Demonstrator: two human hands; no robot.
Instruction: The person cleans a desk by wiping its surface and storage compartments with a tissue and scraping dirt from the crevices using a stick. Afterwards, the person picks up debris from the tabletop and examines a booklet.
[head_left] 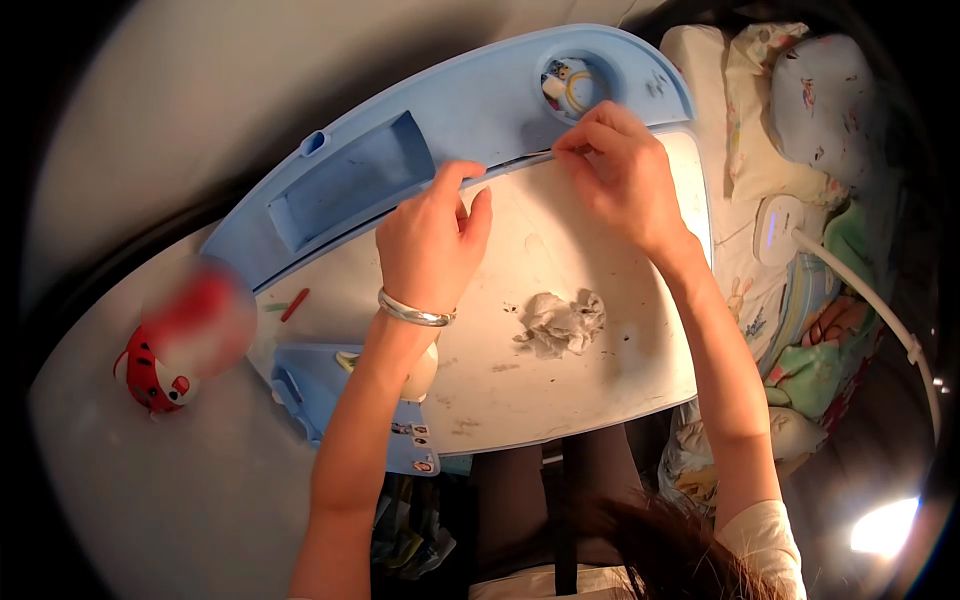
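Note:
My left hand (432, 245), with a silver bangle (415, 310) at the wrist, hovers by the seam between the white desktop (470, 400) and the blue tray (480, 85). Its thumb and forefinger are apart, and nothing shows between them. Further right, my right hand (625, 175) has its fingers pinched close to the same seam, below the round cup of the tray. A thin, pale-and-dark sliver (530, 157) lies along the seam at those fingertips; whether they hold it is unclear. A crumpled grey-white tissue (562, 325) rests on the desktop between my forearms.
Small items, including a yellowish ring (577, 92), sit in the round cup. Dark specks and smudges mark the desktop. A red crayon-like stick (294, 305) and a red-and-white toy (155, 375) are at left. A lamp arm (870, 285) and pillows (820, 110) stand right.

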